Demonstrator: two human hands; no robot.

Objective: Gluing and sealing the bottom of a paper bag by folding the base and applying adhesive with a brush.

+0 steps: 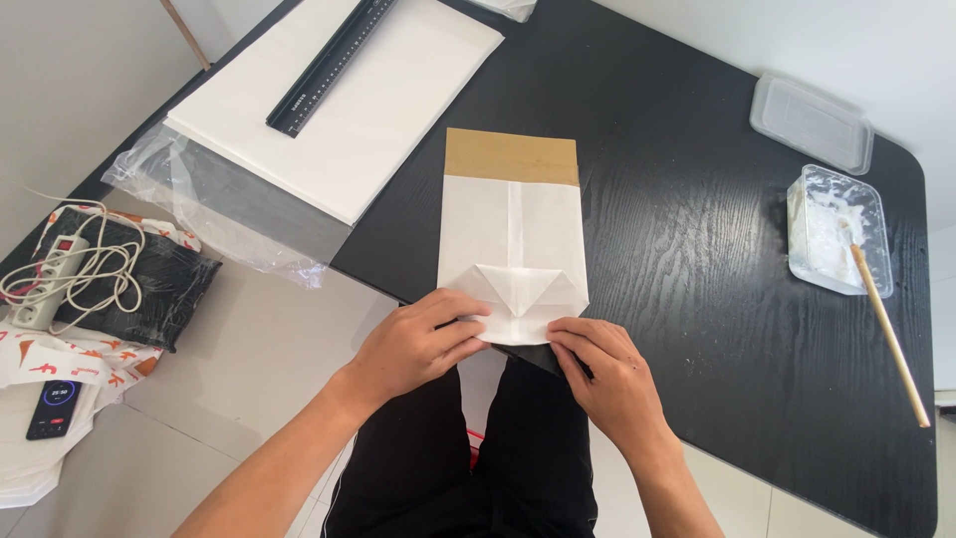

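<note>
- Left hand [413,344] fingers [466,332] together, pressed flat on the near left folded flap of the white paper bag [510,239].
- Right hand [607,374] fingers [570,337] together, pinching the bag's near right edge.
- Bag flat on the black bench [697,249] at its near edge, brown band at the far end.
- Farther left: stack of white sheets [349,110] under a black ruler [331,65].
- Far right: clear tub of white paste [836,229], wooden stick [889,334], lid [812,122].
</note>
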